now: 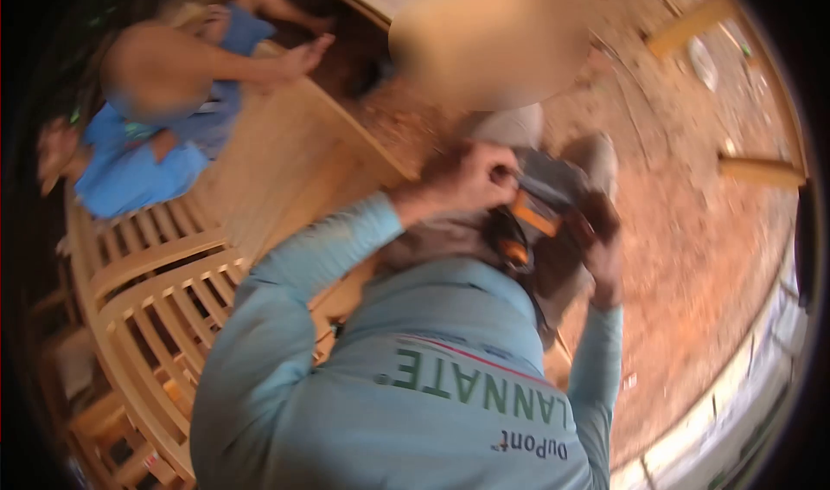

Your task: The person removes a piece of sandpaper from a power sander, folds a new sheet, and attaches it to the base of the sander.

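My left hand [475, 177] is closed in a pinch at the left end of a grey flat piece [553, 177]; blur hides what its fingers hold. My right hand [596, 237] is closed at the lower right edge of that piece. An orange strip [536, 215] shows just below the grey piece, between the hands. Under it, over my lap, lies a black and orange object [514, 249], too blurred to name.
A person in blue [143, 174] sits at the upper left by a wooden surface [285, 157]. Slatted wooden chair backs [164, 326] stand at the left. Ahead is a blurred round shape [488, 40]. Wooden legs [761, 172] rest on the reddish dirt floor [692, 274] at the right.
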Demonstrator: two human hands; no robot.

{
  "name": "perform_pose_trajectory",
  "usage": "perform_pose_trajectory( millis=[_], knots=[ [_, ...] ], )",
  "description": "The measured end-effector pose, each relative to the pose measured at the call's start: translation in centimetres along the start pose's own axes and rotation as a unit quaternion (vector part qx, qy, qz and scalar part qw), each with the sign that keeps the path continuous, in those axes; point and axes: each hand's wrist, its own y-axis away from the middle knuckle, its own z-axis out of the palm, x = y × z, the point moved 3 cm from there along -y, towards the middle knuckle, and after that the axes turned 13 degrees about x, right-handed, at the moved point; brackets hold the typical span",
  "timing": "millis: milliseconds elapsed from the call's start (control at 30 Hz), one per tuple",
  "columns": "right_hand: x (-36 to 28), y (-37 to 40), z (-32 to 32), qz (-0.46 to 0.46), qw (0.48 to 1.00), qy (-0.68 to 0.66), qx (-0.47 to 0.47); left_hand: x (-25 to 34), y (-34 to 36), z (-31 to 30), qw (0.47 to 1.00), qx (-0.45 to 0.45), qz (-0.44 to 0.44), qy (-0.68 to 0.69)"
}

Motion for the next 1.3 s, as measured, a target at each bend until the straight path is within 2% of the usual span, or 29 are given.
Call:
perform_pose_trajectory(
  millis=[67,167,200,267,400,533,700,833,967,1067,1167,1200,1233,1300],
  knots=[
    [-0.6,-0.1,0.1,-0.012,1.0,0.007,-0.009,0.1,0.0,0.0,0.999,0.022,0.031,0.005],
    [-1.2,-0.4,0.2,-0.071,0.996,0.041,-0.02,1.6,-0.4,-0.7,1.0,-0.023,-0.01,0.017],
    [-1.1,-0.2,0.2,-0.034,0.999,0.025,-0.005,2.4,-0.5,-0.9,1.0,-0.007,-0.008,0.002],
    [-1.2,-0.3,0.1,-0.018,0.999,0.027,-0.012,0.0,-0.4,1.3,1.0,0.014,0.018,0.007],
    [-0.8,-0.1,-0.2,-0.031,0.998,0.053,-0.004,0.0,-0.1,2.0,0.999,0.024,-0.034,0.009],
    [-0.7,-0.2,0.1,-0.043,0.999,0.029,-0.005,0.3,0.2,2.8,0.996,0.092,0.016,-0.004],
    [-1.0,-0.1,0.4,-0.044,0.998,0.034,-0.004,-0.6,0.0,3.1,0.998,0.067,0.021,0.005],
    [0.2,-0.4,-0.2,-0.026,0.999,0.038,-0.015,-1.4,0.4,3.4,0.995,0.012,-0.091,0.045],
    [-0.1,-0.4,-0.1,-0.038,0.999,0.016,-0.028,-1.7,0.2,3.6,0.993,-0.012,-0.093,0.066],
    [0.2,-0.5,0.0,-0.025,0.999,0.0,-0.043,-2.1,-0.3,3.6,0.993,-0.04,-0.089,0.065],
    [1.0,-0.2,-0.4,-0.018,0.998,0.049,-0.032,0.0,-0.4,1.5,0.998,-0.051,-0.037,0.013],
    [-0.4,-0.1,-0.1,-0.032,0.997,0.062,-0.028,-0.8,-0.1,2.2,0.995,-0.027,-0.054,0.084],
    [-0.4,-0.2,-0.2,-0.031,0.997,0.059,-0.042,-2.1,0.3,2.9,0.998,0.001,0.014,0.066],
    [-0.5,-0.3,-0.4,-0.016,0.997,0.061,-0.038,-0.9,-0.2,1.2,0.985,-0.096,-0.103,0.095]
  ],
)
